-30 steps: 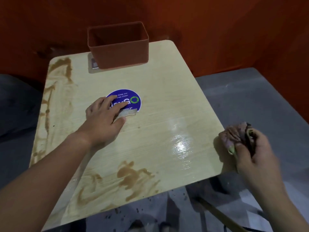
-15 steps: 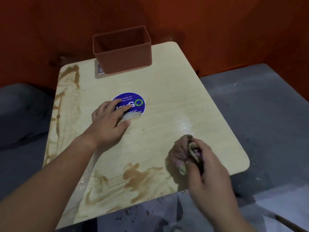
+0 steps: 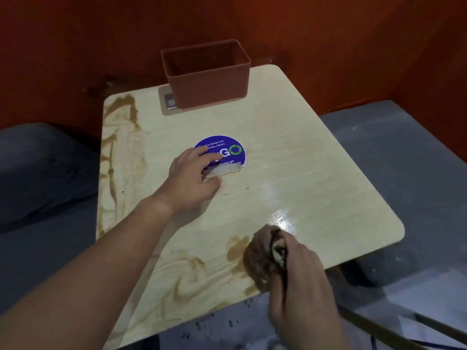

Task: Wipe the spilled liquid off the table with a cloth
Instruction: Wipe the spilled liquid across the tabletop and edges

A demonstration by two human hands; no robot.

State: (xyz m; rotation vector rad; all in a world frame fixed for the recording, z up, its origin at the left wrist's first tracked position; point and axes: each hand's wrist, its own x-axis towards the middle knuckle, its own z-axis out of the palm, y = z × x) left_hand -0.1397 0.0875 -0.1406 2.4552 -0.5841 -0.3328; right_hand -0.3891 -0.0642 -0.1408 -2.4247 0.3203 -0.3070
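Brown liquid smears [image 3: 194, 276] cover the near edge of the light wooden table [image 3: 316, 157], and more brown streaks [image 3: 118, 137] run down its left side. My right hand [image 3: 300, 286] grips a bunched, stained cloth [image 3: 260, 258] and presses it on the table at the right end of the near spill. My left hand [image 3: 192, 180] rests flat on the table's middle, fingers partly over a round blue sticker [image 3: 227, 150] and a peeled, pale strip below it. A wet shiny patch [image 3: 280, 215] lies just beyond the cloth.
A brown rectangular bin [image 3: 209, 72] stands at the table's far edge on a small pad. Orange walls close in behind. Grey floor [image 3: 404, 147] surrounds the table, with dark specks near the front edge and a wooden stick [image 3: 394, 324] at lower right.
My right hand has brought the cloth from beyond the table's right edge onto the table and leftward to the near brown spill. My left hand has stayed by the sticker.
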